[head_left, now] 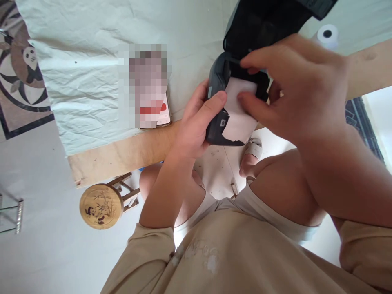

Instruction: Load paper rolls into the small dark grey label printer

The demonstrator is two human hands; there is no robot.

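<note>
A small black printer-like device [218,126] is held up over the table's front edge, its black lid [263,24] swung open. White paper [240,106] sits in its compartment and hangs down over the front with a torn-looking lower edge. My left hand [200,118] is wrapped round the device's left side, thumb on top. My right hand [294,90] is over the right side of the compartment; its thumb touches the paper and its index finger reaches to the inner back edge, the two fingers apart. The other right fingers are partly hidden.
A white paper roll [327,34] stands on the table at the upper right. A phone [165,112], partly pixelated, lies on the pale green cloth [92,81]. The wooden table edge [122,157] runs below. A round wooden stool [101,206] is at the lower left.
</note>
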